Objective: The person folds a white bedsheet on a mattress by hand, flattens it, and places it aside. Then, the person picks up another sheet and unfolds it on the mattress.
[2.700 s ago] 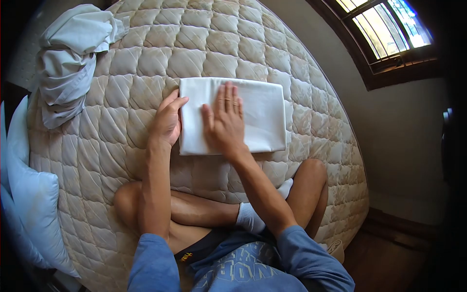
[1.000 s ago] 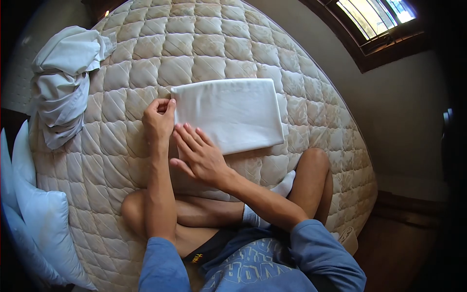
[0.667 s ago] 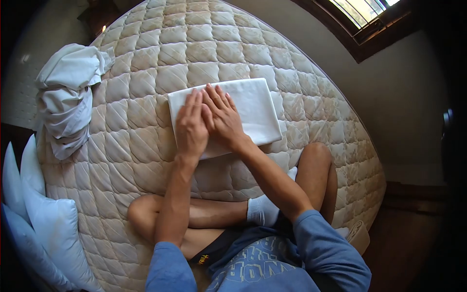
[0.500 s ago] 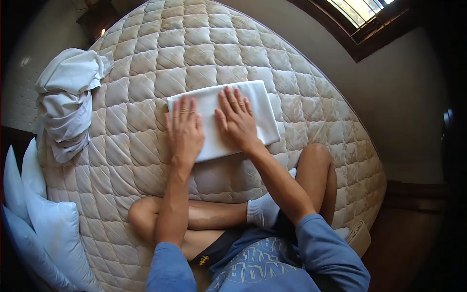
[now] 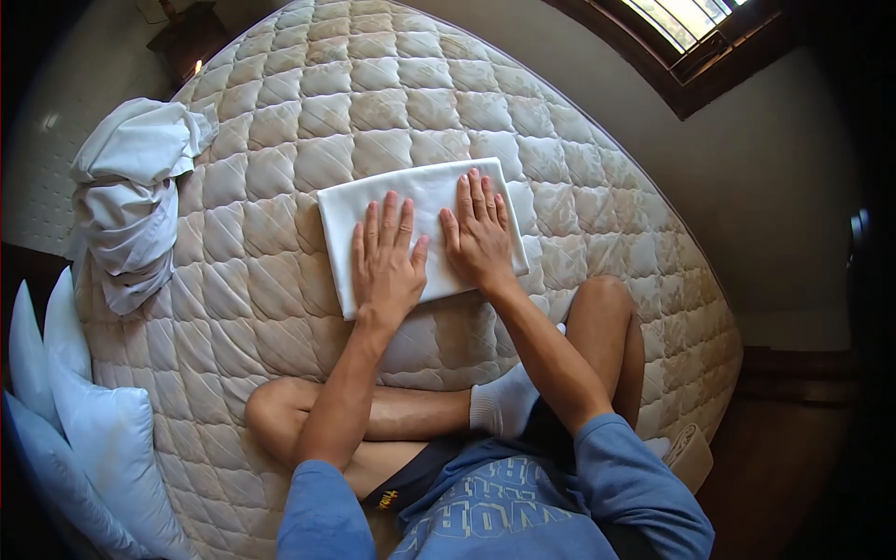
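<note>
A white cloth [image 5: 429,201], folded into a flat rectangle, lies slightly tilted on the quilted mattress [image 5: 271,224] in front of my crossed legs. On its left half my left hand [image 5: 387,261] rests palm down, fingers spread. My right hand [image 5: 479,233] lies flat on the right half, its fingers stretched toward the far edge and slightly apart. Both hands touch the top of the cloth and hold nothing. Between them a strip of smooth white fabric shows.
A crumpled white sheet [image 5: 131,201] lies at the mattress's left edge. Light blue pillows [image 5: 103,420] are at the lower left. A barred window [image 5: 686,28] is at the upper right, and a dark wooden piece of furniture [image 5: 187,37] stands beyond the far left edge.
My left hand went from the cloth's left edge onto its top, beside my right hand. Since then both hands have moved apart and to the right over the fabric. The view has shifted a little.
</note>
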Action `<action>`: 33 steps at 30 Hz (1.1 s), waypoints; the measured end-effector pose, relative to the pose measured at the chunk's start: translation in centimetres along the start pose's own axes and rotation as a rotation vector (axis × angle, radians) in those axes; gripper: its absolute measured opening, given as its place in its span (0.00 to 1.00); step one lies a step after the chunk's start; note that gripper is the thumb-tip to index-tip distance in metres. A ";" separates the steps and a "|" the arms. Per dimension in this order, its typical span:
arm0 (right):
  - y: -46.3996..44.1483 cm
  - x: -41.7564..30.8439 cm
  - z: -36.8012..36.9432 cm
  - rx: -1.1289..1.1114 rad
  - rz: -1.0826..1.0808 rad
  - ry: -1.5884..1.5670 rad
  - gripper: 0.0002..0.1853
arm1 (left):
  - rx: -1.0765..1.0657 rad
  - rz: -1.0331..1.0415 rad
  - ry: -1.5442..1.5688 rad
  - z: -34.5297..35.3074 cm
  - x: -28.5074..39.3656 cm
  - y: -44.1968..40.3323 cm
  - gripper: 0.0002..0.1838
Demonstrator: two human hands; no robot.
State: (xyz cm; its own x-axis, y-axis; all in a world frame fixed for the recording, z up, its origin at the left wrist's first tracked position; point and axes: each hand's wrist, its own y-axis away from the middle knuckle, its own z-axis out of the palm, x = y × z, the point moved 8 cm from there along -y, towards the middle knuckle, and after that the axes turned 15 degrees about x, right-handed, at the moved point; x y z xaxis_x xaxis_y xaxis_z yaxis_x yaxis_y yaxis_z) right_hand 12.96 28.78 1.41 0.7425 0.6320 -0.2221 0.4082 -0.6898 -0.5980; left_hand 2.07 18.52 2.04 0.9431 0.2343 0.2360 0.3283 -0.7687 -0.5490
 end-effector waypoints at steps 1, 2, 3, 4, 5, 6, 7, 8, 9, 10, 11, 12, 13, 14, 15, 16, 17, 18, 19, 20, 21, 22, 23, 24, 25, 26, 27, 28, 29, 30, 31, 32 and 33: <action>0.0 0.1 0.0 -0.013 -0.002 -0.006 0.36 | 0.031 -0.043 -0.013 0.0 -0.8 0.0 0.37; 0.0 0.2 0.1 -0.025 0.000 -0.012 0.36 | 0.060 -0.081 -0.026 0.0 -1.7 0.0 0.37; 0.0 0.2 0.1 -0.034 0.005 -0.019 0.36 | 0.090 -0.116 -0.040 -0.2 -2.8 0.0 0.37; -0.1 0.3 0.0 -0.042 0.009 -0.025 0.37 | 0.122 -0.151 -0.053 -0.5 -3.7 0.0 0.37; -0.1 0.5 -0.2 -0.034 0.015 -0.025 0.37 | 0.124 -0.142 -0.053 -0.5 -4.2 0.0 0.37; -0.1 0.9 -0.5 -0.030 0.039 -0.022 0.37 | 0.115 -0.150 -0.116 -0.5 -4.9 0.2 0.37; 0.0 1.4 -0.8 -0.026 0.061 -0.019 0.37 | 0.107 -0.161 -0.179 -0.7 -5.6 0.3 0.37; 0.1 1.8 -1.0 -0.023 0.082 -0.018 0.37 | 0.100 -0.173 -0.243 -0.8 -6.2 0.5 0.37; 0.1 2.2 -1.1 -0.020 0.102 -0.019 0.38 | 0.093 -0.185 -0.309 -0.9 -6.6 0.7 0.37; 0.2 2.6 -1.1 -0.013 0.104 -0.020 0.38 | 0.098 -0.180 -0.309 -1.1 -6.5 0.6 0.37; 0.5 3.6 -1.2 -0.013 0.156 -0.007 0.38 | 0.095 -0.192 -0.319 -1.3 -6.6 0.7 0.37; 0.9 4.6 -1.3 -0.013 0.209 0.007 0.38 | 0.092 -0.205 -0.327 -1.4 -6.5 0.8 0.37; 1.1 5.5 -1.4 -0.010 0.261 0.021 0.39 | 0.092 -0.216 -0.333 -1.5 -6.5 0.7 0.37; 1.4 6.3 -1.4 -0.005 0.315 0.036 0.39 | 0.092 -0.225 -0.339 -1.6 -6.4 0.6 0.36; 1.3 6.0 -1.7 0.031 0.262 0.062 0.39 | 0.123 -0.230 -0.258 -1.8 -5.8 0.6 0.35; 1.4 5.6 -2.0 0.065 0.211 0.092 0.38 | 0.150 -0.234 -0.175 -1.8 -4.9 0.7 0.35; 1.3 5.3 -2.4 0.072 0.223 0.101 0.38 | 0.150 -0.220 -0.166 -2.1 -3.2 0.8 0.35; 1.1 3.8 -2.7 0.069 0.134 0.029 0.37 | 0.081 -0.146 -0.096 -2.0 -0.5 0.7 0.34; 1.0 2.0 -3.0 0.063 0.046 -0.042 0.36 | 0.009 -0.071 -0.028 -1.8 1.3 1.0 0.33; 1.5 0.4 -2.6 0.023 -0.014 -0.131 0.35 | 0.003 -0.061 -0.021 -1.7 1.6 1.4 0.33; 1.9 -1.1 -2.4 -0.018 -0.077 -0.220 0.33 | -0.015 -0.040 -0.031 -1.4 1.9 1.9 0.32; 2.0 -1.4 -2.8 -0.014 -0.072 -0.213 0.33 | -0.027 -0.019 -0.041 -1.0 2.1 2.1 0.32; 2.2 -1.9 -3.0 -0.048 -0.084 -0.243 0.32 | -0.041 0.001 -0.055 -0.7 2.2 2.3 0.32; 2.3 -2.2 -3.2 -0.083 -0.096 -0.276 0.31 | -0.057 0.020 -0.072 -0.4 2.0 2.4 0.32; 2.3 -2.1 -3.1 -0.083 -0.090 -0.281 0.31 | -0.040 -0.007 -0.072 -0.7 0.9 2.1 0.32; 2.3 -1.8 -3.2 -0.060 -0.073 -0.257 0.31 | -0.026 -0.035 -0.074 -1.2 -0.5 1.9 0.32; 2.3 -1.4 -3.3 -0.035 -0.052 -0.231 0.30 | -0.035 -0.026 -0.079 -1.1 -1.4 2.1 0.32; 2.2 -0.8 -3.4 -0.007 -0.029 -0.202 0.30 | 0.040 -0.025 -0.136 -1.4 -2.5 2.1 0.31; 2.0 -0.2 -3.6 0.023 -0.009 -0.174 0.30 | 0.120 -0.024 -0.193 -1.8 -3.4 2.2 0.30; 2.2 0.6 -3.3 0.030 0.004 -0.178 0.30 | 0.118 -0.010 -0.197 -1.8 -3.8 2.4 0.30; 2.2 1.4 -3.4 0.079 0.003 -0.160 0.30 | 0.137 -0.052 -0.152 -2.1 -4.6 2.6 0.29; 2.4 2.6 -3.1 0.127 0.002 -0.142 0.30 | 0.156 -0.097 -0.107 -2.6 -5.2 2.9 0.29; 2.4 3.7 -3.1 0.177 0.000 -0.123 0.30 | 0.176 -0.140 -0.062 -3.0 -5.8 3.1 0.28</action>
State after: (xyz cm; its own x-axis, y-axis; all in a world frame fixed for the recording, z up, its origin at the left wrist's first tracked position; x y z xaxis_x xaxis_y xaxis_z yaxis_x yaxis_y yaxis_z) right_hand 18.37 28.34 1.53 0.6676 0.6779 -0.3077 0.3004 -0.6235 -0.7218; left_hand -2.51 12.97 1.37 0.8873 0.3717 0.2731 0.4554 -0.6115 -0.6471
